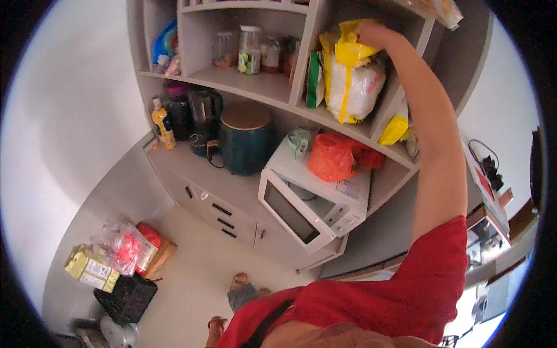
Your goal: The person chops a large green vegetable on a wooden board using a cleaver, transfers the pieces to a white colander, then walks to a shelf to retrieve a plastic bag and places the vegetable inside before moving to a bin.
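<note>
My right hand (373, 36) is raised to the upper right shelf compartment, its fingers closed on the gathered yellow top of a white and yellow plastic bag (362, 87). The bag sits full and bulging on the shelf board. A green and white packet (315, 80) stands against its left side. At the lower edge, left of my red shirt, a small part of what seems to be my left hand (216, 327) hangs low; its fingers are too unclear to read.
Below stands a white microwave (354, 217) with its door swung out, bearing a red plastic bag (333, 156). Left of it are a dark green air fryer (246, 142), a blender (204, 113) and a yellow bottle (163, 123). Glass jars (250, 51) occupy the middle shelf. A black crate (126, 297) rests on the floor.
</note>
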Motion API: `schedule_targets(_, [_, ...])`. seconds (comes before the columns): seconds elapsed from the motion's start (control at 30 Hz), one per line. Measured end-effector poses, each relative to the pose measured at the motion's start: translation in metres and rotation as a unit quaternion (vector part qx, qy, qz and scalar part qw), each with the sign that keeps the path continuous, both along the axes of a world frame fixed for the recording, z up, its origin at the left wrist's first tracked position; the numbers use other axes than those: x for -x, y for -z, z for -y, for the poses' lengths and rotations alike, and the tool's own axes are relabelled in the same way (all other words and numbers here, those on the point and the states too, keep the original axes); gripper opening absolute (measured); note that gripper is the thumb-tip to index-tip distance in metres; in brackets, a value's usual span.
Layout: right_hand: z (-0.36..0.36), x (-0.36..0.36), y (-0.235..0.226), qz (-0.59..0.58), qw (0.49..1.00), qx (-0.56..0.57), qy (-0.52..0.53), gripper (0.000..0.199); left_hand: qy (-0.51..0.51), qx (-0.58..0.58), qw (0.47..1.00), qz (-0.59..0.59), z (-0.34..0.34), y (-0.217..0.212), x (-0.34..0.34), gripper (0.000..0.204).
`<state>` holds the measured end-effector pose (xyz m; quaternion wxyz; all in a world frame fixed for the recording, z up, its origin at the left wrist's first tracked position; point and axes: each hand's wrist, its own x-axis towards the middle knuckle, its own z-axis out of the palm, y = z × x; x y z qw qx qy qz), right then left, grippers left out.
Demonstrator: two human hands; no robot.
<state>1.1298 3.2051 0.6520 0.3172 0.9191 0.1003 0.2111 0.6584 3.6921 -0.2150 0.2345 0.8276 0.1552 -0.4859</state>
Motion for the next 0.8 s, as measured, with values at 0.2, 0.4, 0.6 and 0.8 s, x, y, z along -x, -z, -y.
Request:
schedule_targets(0.2, [0.000, -0.005, 0.007, 0.004, 0.998, -0.025, 0.052, 0.023, 0.281, -0.052, 0.958, 0.032, -0.032, -0.024, -0.117, 0.032])
schedule_targets(0.4, [-0.011, 0.009, 0.003, 0.004, 0.991, -0.086, 0.104, 0.023, 0.115, 0.064, 0.977, 0.166, -0.051, -0.019, -0.206, 0.027])
schedule_targets(0.6, [-0.019, 0.008, 0.001, 0.019, 0.985, -0.113, 0.130, 0.023, -0.007, 0.313, 0.923, 0.225, -0.062, -0.020, -0.251, 0.027])
schedule_targets(0.8, [-0.012, 0.019, 0.002, 0.035, 0.977, -0.124, 0.170, 0.024, 0.063, 0.410, 0.901, 0.130, 0.042, -0.136, -0.305, 0.026])
